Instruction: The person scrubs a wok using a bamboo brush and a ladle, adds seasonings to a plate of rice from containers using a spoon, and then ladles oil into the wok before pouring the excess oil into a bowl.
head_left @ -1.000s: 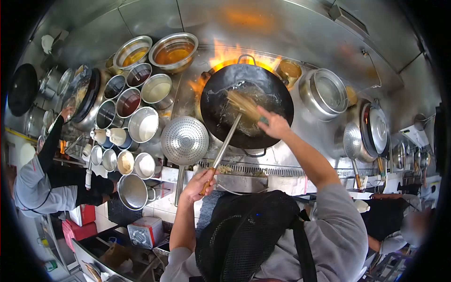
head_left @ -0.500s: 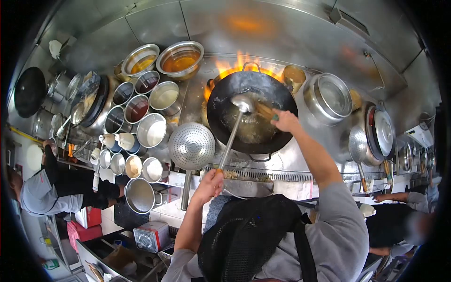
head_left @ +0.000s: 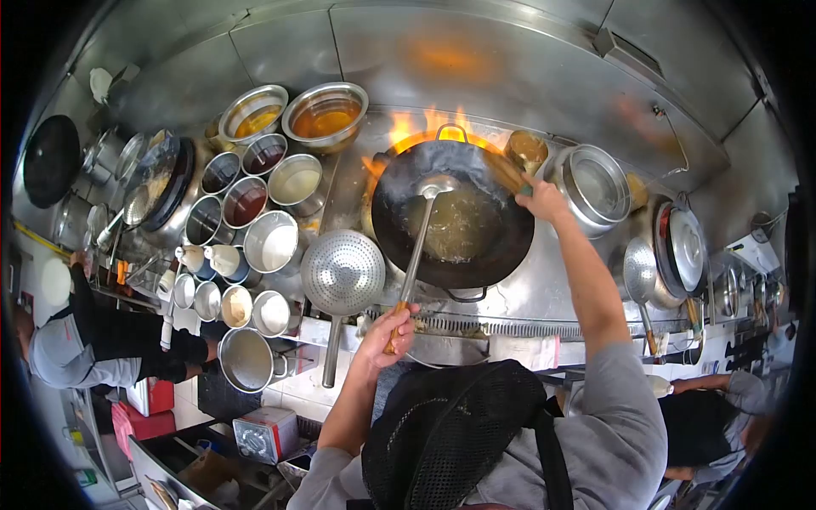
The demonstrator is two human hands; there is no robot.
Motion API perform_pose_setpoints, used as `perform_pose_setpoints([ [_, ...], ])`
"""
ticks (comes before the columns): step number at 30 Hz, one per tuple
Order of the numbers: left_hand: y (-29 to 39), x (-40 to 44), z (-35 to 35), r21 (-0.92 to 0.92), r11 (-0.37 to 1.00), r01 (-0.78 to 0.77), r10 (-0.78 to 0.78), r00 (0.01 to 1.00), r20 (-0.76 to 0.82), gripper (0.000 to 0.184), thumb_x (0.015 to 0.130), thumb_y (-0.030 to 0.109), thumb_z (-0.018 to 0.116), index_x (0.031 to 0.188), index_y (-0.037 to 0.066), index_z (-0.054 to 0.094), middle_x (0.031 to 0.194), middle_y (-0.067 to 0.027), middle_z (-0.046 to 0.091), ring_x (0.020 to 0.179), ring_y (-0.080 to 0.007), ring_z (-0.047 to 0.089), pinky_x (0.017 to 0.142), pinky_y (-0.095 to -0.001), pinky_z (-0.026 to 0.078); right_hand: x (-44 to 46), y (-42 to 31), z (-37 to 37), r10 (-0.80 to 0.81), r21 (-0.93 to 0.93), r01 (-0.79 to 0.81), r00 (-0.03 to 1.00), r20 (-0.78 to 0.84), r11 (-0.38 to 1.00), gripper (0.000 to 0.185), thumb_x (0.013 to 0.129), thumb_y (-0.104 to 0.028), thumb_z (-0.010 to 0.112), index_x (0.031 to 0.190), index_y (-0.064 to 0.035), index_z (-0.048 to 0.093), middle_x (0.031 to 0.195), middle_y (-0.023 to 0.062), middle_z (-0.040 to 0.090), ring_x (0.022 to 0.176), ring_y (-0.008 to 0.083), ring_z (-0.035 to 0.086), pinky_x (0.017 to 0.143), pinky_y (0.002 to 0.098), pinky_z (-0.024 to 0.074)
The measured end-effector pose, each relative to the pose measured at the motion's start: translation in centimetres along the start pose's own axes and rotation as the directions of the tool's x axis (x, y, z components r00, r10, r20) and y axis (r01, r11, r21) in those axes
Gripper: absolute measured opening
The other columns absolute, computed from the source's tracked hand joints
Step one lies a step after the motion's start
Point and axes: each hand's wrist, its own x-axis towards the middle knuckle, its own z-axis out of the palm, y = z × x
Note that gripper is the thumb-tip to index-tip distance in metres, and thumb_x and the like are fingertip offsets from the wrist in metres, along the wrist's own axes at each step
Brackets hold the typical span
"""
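My left hand [head_left: 387, 337] is closed around the wooden handle of a long ladle [head_left: 420, 242]. The ladle's bowl hangs over the upper middle of a black wok [head_left: 501, 263], which holds shallow cloudy liquid. My right hand [head_left: 544, 201] grips a bamboo wok brush [head_left: 505, 172] by its end, with the bristle end over the wok's upper right rim. Flames [head_left: 429, 126] rise behind the wok, and steam drifts inside it. A perforated strainer [head_left: 342, 272] lies left of the wok, its handle pointing toward me.
Metal pots of sauces and seasonings [head_left: 246, 201] crowd the left. Two bowls of amber liquid [head_left: 326, 115] stand behind them. Stacked steel pots [head_left: 592, 189] and another strainer [head_left: 640, 270] are on the right. One person [head_left: 76, 348] is at left, another [head_left: 714, 416] at right.
The brush has moved up and right, from inside the wok to its rim. My right hand went with it. The ladle tilted slightly, and my left hand shifted a little right.
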Motion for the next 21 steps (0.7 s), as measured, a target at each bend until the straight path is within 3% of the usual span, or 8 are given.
perform_pose_setpoints([
  [2,0.3,0.1,0.5,-0.148,0.988,0.05,-0.04,0.997,0.07,0.03,0.107,0.022,0.053,0.132,0.005,0.056,0.074,0.0024,0.045,0.05,-0.006,0.041,0.04,-0.0219,0.035,-0.6,-1.1,1.7,0.149,0.334,-0.04,0.94,-0.308,0.942,0.068,0.091,-0.042,0.069,0.15,-0.0171,0.049,0.111,0.0288,0.071,0.103,0.0467,0.068,0.09,0.0515,0.0553],
  [3,0.3,0.5,0.5,-0.152,0.987,0.048,-0.037,0.996,0.076,0.03,0.107,0.022,0.053,0.132,0.005,0.056,0.074,0.0024,0.045,0.05,-0.006,0.041,0.04,-0.0219,0.035,-1.4,-2.7,3.2,0.17,0.415,-0.039,0.944,-0.283,0.909,0.071,0.091,-0.041,0.069,0.153,-0.0172,0.044,0.114,0.0294,0.069,0.106,0.0463,0.068,0.092,0.0508,0.0556],
  [5,0.3,0.8,0.3,-0.272,0.959,0.076,-0.021,0.979,0.2,0.033,0.107,0.023,0.052,0.134,0.004,0.055,0.075,0.0034,0.045,0.05,-0.0052,0.04,0.041,-0.0213,0.035,-3.1,-4.3,4.1,-0.138,-0.112,0.143,0.989,0.044,0.983,0.07,0.092,-0.039,0.069,0.153,-0.0168,0.043,0.118,0.0274,0.067,0.109,0.0463,0.067,0.094,0.0502,0.0557],
  [9,0.1,-0.1,0.0,-0.223,0.973,0.056,-0.021,0.987,0.159,0.032,0.107,0.023,0.053,0.135,0.008,0.054,0.075,0.0032,0.046,0.052,-0.0056,0.042,0.042,-0.0214,0.034,-0.7,-2.0,3.7,-0.017,-0.307,0.052,0.993,0.116,0.95,0.073,0.091,-0.039,0.07,0.154,-0.0167,0.041,0.114,0.0237,0.07,0.107,0.0408,0.069,0.093,0.0483,0.0565],
  [12,0.1,-0.5,0.3,-0.266,0.962,0.061,-0.011,0.982,0.188,0.033,0.107,0.023,0.053,0.136,0.007,0.053,0.075,0.0036,0.046,0.053,-0.0055,0.043,0.043,-0.0214,0.034,-1.5,-2.4,1.2,0.038,-0.102,-0.033,0.998,0.046,0.994,0.075,0.091,-0.038,0.071,0.155,-0.0151,0.04,0.116,0.0268,0.069,0.105,0.0432,0.069,0.092,0.0504,0.0561],
  [15,-0.1,-0.2,0.7,-0.291,0.955,0.063,-0.008,0.983,0.185,0.033,0.107,0.023,0.053,0.136,0.007,0.053,0.075,0.0038,0.046,0.053,-0.0055,0.043,0.043,-0.0213,0.034,-3.2,-3.7,3.9,0.106,0.419,-0.004,0.969,-0.222,0.908,0.069,0.091,-0.037,0.071,0.153,-0.0212,0.045,0.115,0.026,0.071,0.107,0.0484,0.067,0.094,0.0537,0.0541],
  [17,0.1,-0.3,0.5,-0.358,0.928,0.107,-0.002,0.959,0.283,0.033,0.107,0.022,0.052,0.137,0.007,0.052,0.075,0.0041,0.046,0.054,-0.0054,0.043,0.044,-0.0214,0.034,-3.8,-3.7,6.5,-0.071,-0.034,0.073,0.997,0.039,0.997,0.069,0.09,-0.037,0.072,0.152,-0.0227,0.047,0.116,0.0257,0.071,0.107,0.0467,0.068,0.095,0.053,0.0538],
  [21,0.7,-1.2,-0.2,-0.342,0.932,0.12,-0.025,0.963,0.268,0.033,0.107,0.022,0.052,0.136,0.006,0.053,0.075,0.0046,0.045,0.053,-0.0053,0.042,0.044,-0.0215,0.035,-1.7,-1.5,4.2,-0.083,-0.197,0.123,0.976,0.2,0.973,0.072,0.089,-0.038,0.073,0.153,-0.0218,0.044,0.121,0.0255,0.069,0.11,0.0458,0.067,0.096,0.0523,0.0536],
])
